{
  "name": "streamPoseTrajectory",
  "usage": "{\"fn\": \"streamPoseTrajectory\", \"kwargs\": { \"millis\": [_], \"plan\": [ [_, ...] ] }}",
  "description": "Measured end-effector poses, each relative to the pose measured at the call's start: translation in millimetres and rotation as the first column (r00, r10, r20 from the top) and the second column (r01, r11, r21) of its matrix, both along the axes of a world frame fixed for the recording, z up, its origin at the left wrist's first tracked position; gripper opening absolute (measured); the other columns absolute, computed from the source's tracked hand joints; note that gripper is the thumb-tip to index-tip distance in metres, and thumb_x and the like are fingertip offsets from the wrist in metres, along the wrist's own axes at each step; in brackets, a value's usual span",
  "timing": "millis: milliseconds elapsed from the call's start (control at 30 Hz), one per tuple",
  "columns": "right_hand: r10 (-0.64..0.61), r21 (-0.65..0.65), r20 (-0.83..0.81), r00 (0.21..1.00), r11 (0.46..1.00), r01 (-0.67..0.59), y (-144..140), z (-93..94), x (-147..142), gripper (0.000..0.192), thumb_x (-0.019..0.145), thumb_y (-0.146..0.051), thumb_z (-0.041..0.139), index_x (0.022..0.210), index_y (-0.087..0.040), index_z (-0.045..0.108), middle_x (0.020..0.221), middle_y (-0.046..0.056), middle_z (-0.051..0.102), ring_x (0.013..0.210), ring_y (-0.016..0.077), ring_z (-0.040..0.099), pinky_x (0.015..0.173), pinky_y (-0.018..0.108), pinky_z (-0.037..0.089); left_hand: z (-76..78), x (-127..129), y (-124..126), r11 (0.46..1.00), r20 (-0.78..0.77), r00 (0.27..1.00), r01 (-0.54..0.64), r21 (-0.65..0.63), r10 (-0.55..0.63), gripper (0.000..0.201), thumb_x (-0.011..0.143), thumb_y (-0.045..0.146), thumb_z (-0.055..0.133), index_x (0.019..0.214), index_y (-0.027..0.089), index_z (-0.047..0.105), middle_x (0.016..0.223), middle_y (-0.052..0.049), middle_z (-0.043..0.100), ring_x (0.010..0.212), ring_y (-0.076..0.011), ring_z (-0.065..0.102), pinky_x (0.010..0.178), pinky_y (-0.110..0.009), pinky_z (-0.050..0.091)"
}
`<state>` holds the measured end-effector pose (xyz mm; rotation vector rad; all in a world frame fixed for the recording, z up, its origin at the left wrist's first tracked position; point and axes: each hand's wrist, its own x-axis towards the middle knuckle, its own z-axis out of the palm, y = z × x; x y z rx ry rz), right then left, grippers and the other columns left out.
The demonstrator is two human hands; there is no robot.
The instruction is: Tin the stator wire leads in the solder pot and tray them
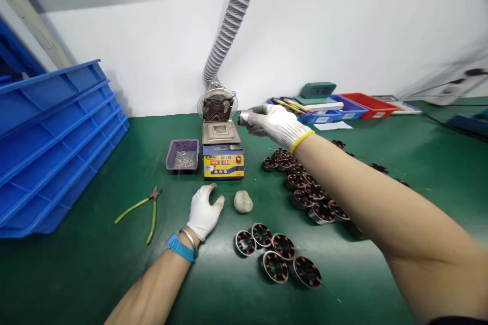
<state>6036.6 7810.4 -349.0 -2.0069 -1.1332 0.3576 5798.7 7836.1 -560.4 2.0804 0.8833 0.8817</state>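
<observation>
My right hand (272,123), in a white glove with a yellow cuff, is raised at the right of the solder pot (223,162). Its fingers close around a silver-rimmed motor stator (244,118), seen from the side. The pot has a yellow front with red digits and a metal top plate. In front of it my left hand (206,210), also gloved, lies on the table, thumb and fingers apart, holding nothing. Just right of that hand sits a small pale, translucent round piece (243,202). Several wound motor stators (275,266) stand nearer to me.
More stators (303,198) stand in rows, partly hidden under my right arm. Green-handled cutters (153,213) lie at left, near a purple bin (182,155) with small metal bits. Blue crates (57,152) are stacked left. A grey duct (232,20) hangs behind; trays (368,105) line the wall.
</observation>
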Motion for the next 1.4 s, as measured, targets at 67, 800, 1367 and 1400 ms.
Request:
{"fn": "streamPoseTrajectory", "kwargs": {
  "millis": [67,800,1367,1400],
  "plan": [
    [-0.015,0.068,-0.228,0.973,0.997,0.032,-41.8,-15.6,-4.0,0.039,0.089,-0.031,0.059,0.124,-0.013,0.056,0.109,0.014,0.073,0.086,0.0175,0.071,0.074,0.029,0.06,0.0,-1.0,1.1,1.0,0.019,1.0,0.008,-0.027,-0.008,0.035,0.083,0.029,0.063,0.114,0.013,0.066,0.116,-0.014,0.071,0.111,-0.0274,0.065,0.104,-0.048,0.051],
    [0.073,-0.242,0.309,0.948,0.97,0.004,-286.4,-161.9,-77.5,0.091,0.063,-0.042,0.077,0.146,-0.019,0.046,0.156,0.018,0.04,0.14,0.0381,0.044,0.112,0.054,0.045,60.0,-23.3,-131.6,0.88,-0.643,0.716,0.456,0.135,-0.272,0.107,0.055,0.054,0.087,0.148,0.022,0.045,0.16,-0.017,0.034,0.139,-0.0448,0.04,0.108,-0.057,0.045],
    [0.025,-0.309,0.384,0.923,0.945,0.103,-251.3,-162.0,-132.4,0.075,0.08,-0.04,0.066,0.149,-0.019,0.043,0.128,0.015,0.054,0.132,0.0397,0.039,0.105,0.054,0.046,50.7,-2.1,-128.3,0.873,-0.608,0.763,0.432,0.226,-0.22,0.048,0.082,0.042,0.07,0.124,0.02,0.061,0.137,-0.013,0.055,0.108,-0.0281,0.066,0.091,-0.036,0.054],
    [0.03,-0.317,0.382,0.924,0.943,0.1,-251.2,-161.1,-131.3,0.078,0.079,-0.04,0.067,0.15,-0.021,0.041,0.128,0.015,0.054,0.133,0.0406,0.039,0.104,0.054,0.046,49.2,-3.1,-127.3,0.865,-0.605,0.764,0.443,0.236,-0.226,0.045,0.082,0.04,0.068,0.123,0.02,0.062,0.136,-0.013,0.057,0.109,-0.0276,0.066,0.093,-0.035,0.054]
  ]
}}
